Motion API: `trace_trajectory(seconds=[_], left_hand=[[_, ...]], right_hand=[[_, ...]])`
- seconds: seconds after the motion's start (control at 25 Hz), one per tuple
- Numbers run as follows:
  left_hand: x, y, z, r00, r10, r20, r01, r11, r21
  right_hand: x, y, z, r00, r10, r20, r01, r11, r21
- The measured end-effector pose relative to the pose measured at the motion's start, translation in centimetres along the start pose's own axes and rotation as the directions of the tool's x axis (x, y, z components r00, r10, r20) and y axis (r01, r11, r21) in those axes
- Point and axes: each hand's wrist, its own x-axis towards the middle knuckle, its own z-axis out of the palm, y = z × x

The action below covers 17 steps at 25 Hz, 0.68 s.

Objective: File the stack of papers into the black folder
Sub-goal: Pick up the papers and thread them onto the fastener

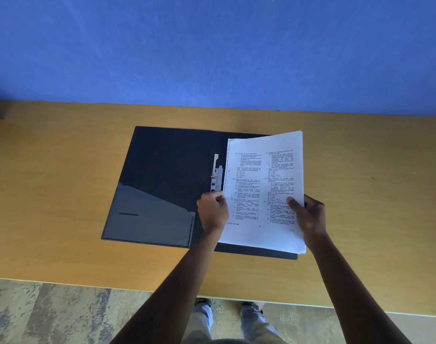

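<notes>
Black folder (162, 170) lies open flat on the wooden surface (63, 170), near the blue wall (212, 45). Left inner cover carries a clear pocket (147, 217) at its lower corner; contents of the pocket: I cannot tell, only a short dark line shows through. Metal spring clip (217, 177) sits along the spine, its lever raised.

Stack of papers (264, 189) is over the right half of the folder, printed side up, two columns of text, too small to read. Its left edge lies just beside the clip; whether it sits under the clip I cannot tell. The far right corner reaches past the folder's edge.

My left hand (213, 213) pinches the stack's left edge low down, thumb on top. My right hand (309, 217) pinches the right edge, thumb (294, 203) pressed on the top sheet, fingers underneath.

Patterned floor (50, 311) shows below the surface's near edge.
</notes>
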Motion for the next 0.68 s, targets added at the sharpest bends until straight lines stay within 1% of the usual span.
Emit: trace_trajectory(seconds=[0.16, 0.32, 0.68], left_hand=[[-0.2, 0.3, -0.7, 0.998, 0.05, -0.031, -0.05, 0.999, 0.013], [-0.3, 0.4, -1.0, 0.998, 0.04, -0.046, -0.038, 0.999, 0.034], [-0.3, 0.1, -1.0, 0.997, 0.018, -0.077, -0.003, 0.982, 0.187]], right_hand=[[0.5, -0.3, 0.6, 1.0, 0.0, 0.022, -0.001, 1.0, 0.009], [0.9, -0.2, 1.1, 0.999, 0.016, 0.028, -0.015, 1.0, -0.006], [1.0, 0.4, 1.7, 0.999, 0.051, 0.012, -0.051, 0.998, -0.028]])
